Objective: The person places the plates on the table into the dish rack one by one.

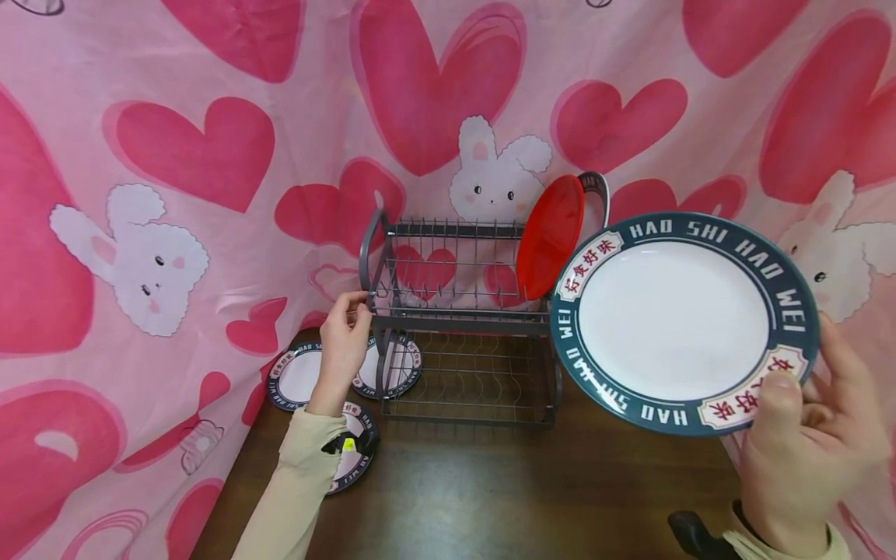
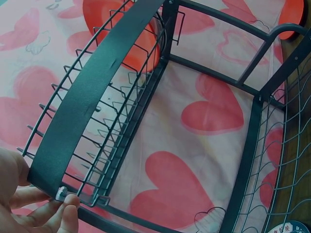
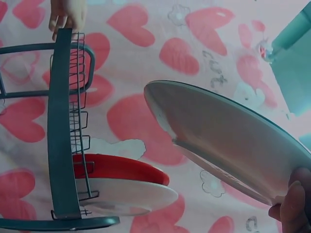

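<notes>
My right hand (image 1: 805, 435) grips an oval white plate (image 1: 672, 319) by its lower right edge, thumb on the lettered dark green rim. The plate is raised in front of the right end of a dark two-tier dish rack (image 1: 462, 323), apart from it; its underside shows in the right wrist view. At the rack's upper left front corner, my left hand (image 1: 344, 334) holds the frame between thumb and fingers, also seen in the left wrist view. A red plate (image 1: 551, 237) stands on edge in the upper tier's right end, beside a white plate (image 3: 126, 195) with a dark rim.
Several dark-rimmed plates lie on the brown table (image 1: 462, 490) left of the rack, including one plate (image 1: 297, 377) at the back and another plate (image 1: 360, 459) partly behind my left wrist. A pink heart-patterned cloth (image 1: 203, 155) hangs behind and at both sides.
</notes>
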{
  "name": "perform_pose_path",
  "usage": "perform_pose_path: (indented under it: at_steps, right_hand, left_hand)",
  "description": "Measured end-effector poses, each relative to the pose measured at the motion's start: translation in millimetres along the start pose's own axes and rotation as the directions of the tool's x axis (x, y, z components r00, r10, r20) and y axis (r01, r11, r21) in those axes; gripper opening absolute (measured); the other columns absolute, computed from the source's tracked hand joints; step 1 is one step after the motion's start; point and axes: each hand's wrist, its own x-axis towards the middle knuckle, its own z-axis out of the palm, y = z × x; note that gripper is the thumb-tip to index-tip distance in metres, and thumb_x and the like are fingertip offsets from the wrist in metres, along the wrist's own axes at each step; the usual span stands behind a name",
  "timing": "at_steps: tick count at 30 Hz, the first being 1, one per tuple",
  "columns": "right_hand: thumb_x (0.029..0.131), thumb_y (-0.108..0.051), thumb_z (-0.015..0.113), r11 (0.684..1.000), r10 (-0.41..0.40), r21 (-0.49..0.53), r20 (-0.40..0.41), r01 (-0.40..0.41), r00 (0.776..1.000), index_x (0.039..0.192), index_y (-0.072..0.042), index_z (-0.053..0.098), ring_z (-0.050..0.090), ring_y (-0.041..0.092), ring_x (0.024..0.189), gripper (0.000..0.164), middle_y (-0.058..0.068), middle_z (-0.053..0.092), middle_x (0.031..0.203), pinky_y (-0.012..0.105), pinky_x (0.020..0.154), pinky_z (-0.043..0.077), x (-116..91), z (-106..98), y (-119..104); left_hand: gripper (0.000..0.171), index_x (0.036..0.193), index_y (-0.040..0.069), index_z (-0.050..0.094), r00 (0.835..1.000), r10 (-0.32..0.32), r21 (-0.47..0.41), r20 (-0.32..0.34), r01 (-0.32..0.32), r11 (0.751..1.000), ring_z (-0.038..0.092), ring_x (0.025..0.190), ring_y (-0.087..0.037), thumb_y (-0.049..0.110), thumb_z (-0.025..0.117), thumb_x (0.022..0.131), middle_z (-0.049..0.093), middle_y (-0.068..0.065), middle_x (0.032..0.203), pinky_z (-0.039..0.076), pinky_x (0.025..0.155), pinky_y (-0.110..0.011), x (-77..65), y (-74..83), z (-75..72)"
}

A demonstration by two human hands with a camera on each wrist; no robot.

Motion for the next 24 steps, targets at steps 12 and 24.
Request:
perform_pose_path:
  at_steps: [12, 24]
  right_hand:
    - [0.09, 0.0, 0.054, 0.996, -0.056, -0.072, 0.029, 0.058, 0.998, 0.135, 0.004, 0.066, 0.072, 0.0, 0.081, 0.047, 0.016, 0.072, 0.129, 0.005, 0.064, 0.047, 1.8, 28.8, -3.9]
    - [0.089, 0.001, 0.054, 0.995, -0.102, 0.005, 0.115, 0.102, 0.988, 0.136, 0.006, 0.064, 0.075, 0.005, 0.087, 0.048, 0.018, 0.074, 0.12, 0.01, 0.071, 0.053, 7.2, 57.3, -4.0]
  left_hand:
    - [0.032, 0.132, 0.001, 0.064, 1.0, 0.004, -0.003, -0.002, -0.004, 1.0, 0.066, 0.106, -0.034, 0.012, 0.049, 0.107, 0.069, -0.02, 0.12, 0.055, 0.09, -0.053, 1.0, -1.4, -0.4]
    - [0.032, 0.132, 0.001, 0.063, 1.0, 0.006, 0.005, 0.001, -0.006, 1.0, 0.066, 0.106, -0.034, 0.012, 0.049, 0.107, 0.069, -0.02, 0.12, 0.055, 0.09, -0.053, 0.8, -1.6, -0.5]
